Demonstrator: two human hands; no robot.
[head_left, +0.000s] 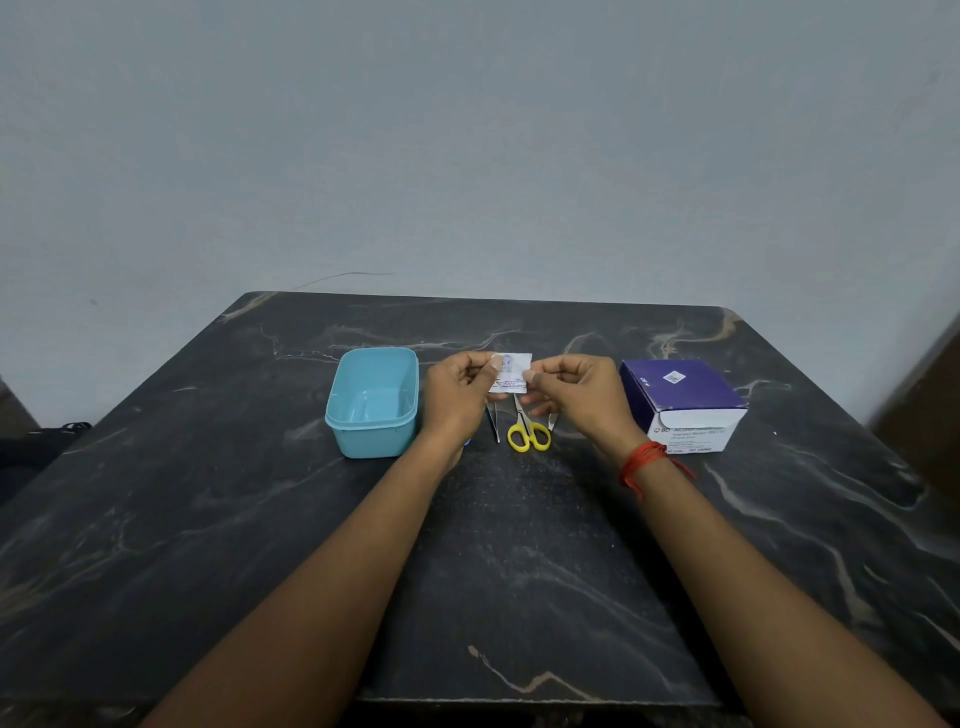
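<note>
Sachet (511, 371): small, white, printed, held just above the table (519, 545). Left hand (457, 392) pinches its left edge and right hand (576, 392) its right edge, likely set to tear it open. Below the fingers: tweezers (493, 422) and scissors (529, 434), laid ready. Left of the fingers: open tub (374, 441). Right: box (680, 395), probably the sachet's source.
</note>
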